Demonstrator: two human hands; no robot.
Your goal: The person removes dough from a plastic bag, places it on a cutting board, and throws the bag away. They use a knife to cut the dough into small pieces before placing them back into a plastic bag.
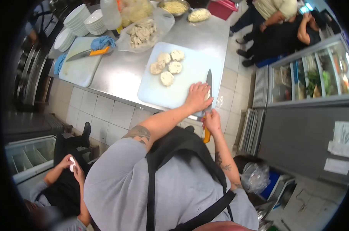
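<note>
My left hand [198, 95] is on the right side of a white cutting board [155, 94], its fingers and thumb around a pale piece [208, 94] that is mostly hidden beneath it. My right hand [212, 121] grips the orange handle [207, 135] of a kitchen knife [209, 79]. The blade lies along the right side of the left hand, close by the pale piece, tip pointing away from me. Several pale, lumpy round pieces [167, 79] sit grouped on the board's left half.
Left on the steel table [118, 73], a second board [76, 69] bears another orange-handled knife [82, 55] and a blue cloth [102, 42]. Behind are stacked white dishes [76, 19] and a plastic bag of pale pieces [141, 34]. People stand at upper right; another person sits lower left.
</note>
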